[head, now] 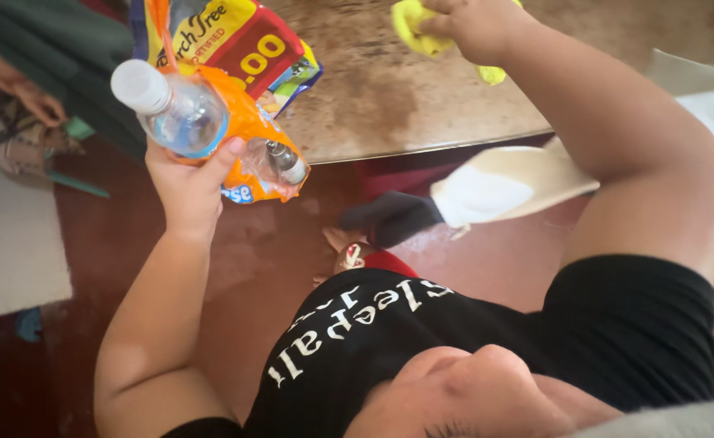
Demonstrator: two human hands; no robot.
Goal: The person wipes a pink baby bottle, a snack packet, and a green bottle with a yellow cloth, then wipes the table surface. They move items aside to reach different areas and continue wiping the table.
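Left hand (188, 182): closed around a clear plastic bottle with a white cap (170, 109), held together with an orange crinkled snack packet (259, 150); the thumb presses on the bottle's side. Just above this hand, a red and yellow printed bag (227, 36) overlaps the bundle. Right hand (474, 28): fingers pressed together, gripping a yellow cloth (413, 24) against the brown mottled tabletop (389, 97), apparently flat on it. Below that hand, a white and dark cloth item (470, 199) lies on the floor.
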